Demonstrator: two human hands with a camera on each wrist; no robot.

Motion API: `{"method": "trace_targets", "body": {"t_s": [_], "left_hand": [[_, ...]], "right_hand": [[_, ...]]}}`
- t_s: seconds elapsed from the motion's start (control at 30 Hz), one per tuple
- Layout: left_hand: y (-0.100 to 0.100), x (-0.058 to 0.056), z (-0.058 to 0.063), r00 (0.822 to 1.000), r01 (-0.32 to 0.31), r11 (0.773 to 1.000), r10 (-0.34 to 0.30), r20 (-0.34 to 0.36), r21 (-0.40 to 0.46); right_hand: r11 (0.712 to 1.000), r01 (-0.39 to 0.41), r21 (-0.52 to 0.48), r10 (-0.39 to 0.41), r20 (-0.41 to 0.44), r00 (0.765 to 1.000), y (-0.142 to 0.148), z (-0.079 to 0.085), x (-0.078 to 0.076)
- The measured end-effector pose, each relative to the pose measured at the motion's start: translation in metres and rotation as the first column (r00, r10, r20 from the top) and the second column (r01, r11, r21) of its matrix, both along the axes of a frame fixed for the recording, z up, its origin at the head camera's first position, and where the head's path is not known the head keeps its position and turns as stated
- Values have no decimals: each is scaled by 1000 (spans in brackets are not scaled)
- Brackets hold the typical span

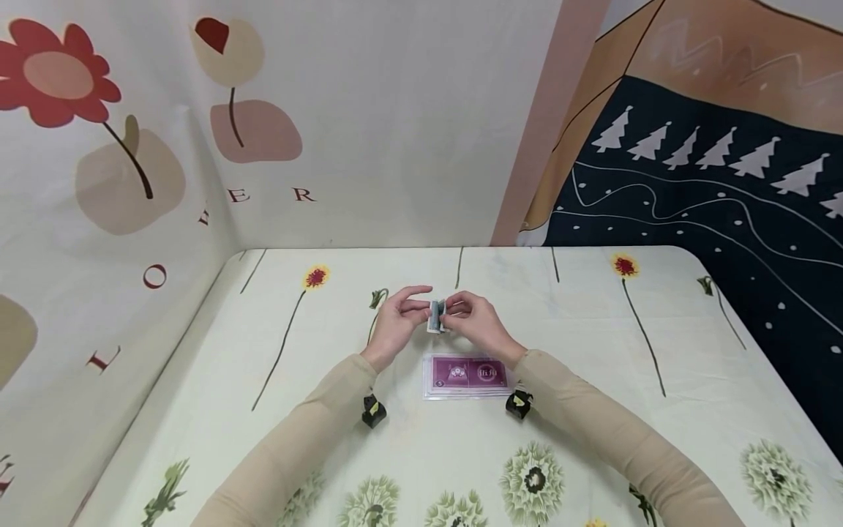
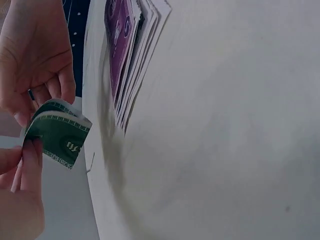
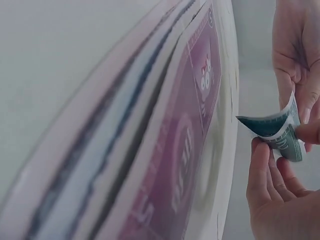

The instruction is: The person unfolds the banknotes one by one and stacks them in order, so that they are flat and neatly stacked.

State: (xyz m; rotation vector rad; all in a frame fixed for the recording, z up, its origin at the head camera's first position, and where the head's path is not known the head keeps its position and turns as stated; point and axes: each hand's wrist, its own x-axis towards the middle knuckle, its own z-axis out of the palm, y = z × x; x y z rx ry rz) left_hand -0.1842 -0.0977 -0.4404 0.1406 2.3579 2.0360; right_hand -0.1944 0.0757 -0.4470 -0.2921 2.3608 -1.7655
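Between the fingertips of both hands, above the table, is a small green play banknote (image 1: pixel 435 318), bent over on itself into a curve. My left hand (image 1: pixel 397 322) pinches its left side, and my right hand (image 1: pixel 479 320) holds the other side with thumb and fingers. In the left wrist view the green banknote (image 2: pixel 62 137) shows a rounded fold and loose layered ends. The right wrist view shows the banknote (image 3: pixel 285 135) curling open at one edge. Nearer the body lies a stack of play banknotes (image 1: pixel 469 375), a purple one with a 5 on top.
A pale floral cloth (image 1: pixel 593 344) covers the table. Behind it hangs a light printed curtain (image 1: pixel 395 132), with a dark tree-patterned cloth (image 1: pixel 698 183) at the right. Black wrist devices (image 1: pixel 373 411) sit under both forearms, the right one close to the stack.
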Motion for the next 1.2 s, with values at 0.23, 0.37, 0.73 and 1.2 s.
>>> {"method": "trace_targets", "body": {"t_s": [0.23,0.37,0.73,1.2], "left_hand": [[-3,-2,1,993,-90,994,85,-81,-67],[-5,-3,-1,988,-116,990,107,-110,-82],[-11,-4,-2,988,-151,981,145,-59,-118],[-13,-2,-2,994,-105,992,107,30,-69]], "right_hand": [[999,-2,-32,3,3,1000,5,0,-2],[999,-6,-37,5,-10,1000,8,0,-2],[994,63,-94,-63,8,998,28,-4,-3],[991,72,-114,-76,-39,996,44,-4,-2]]}}
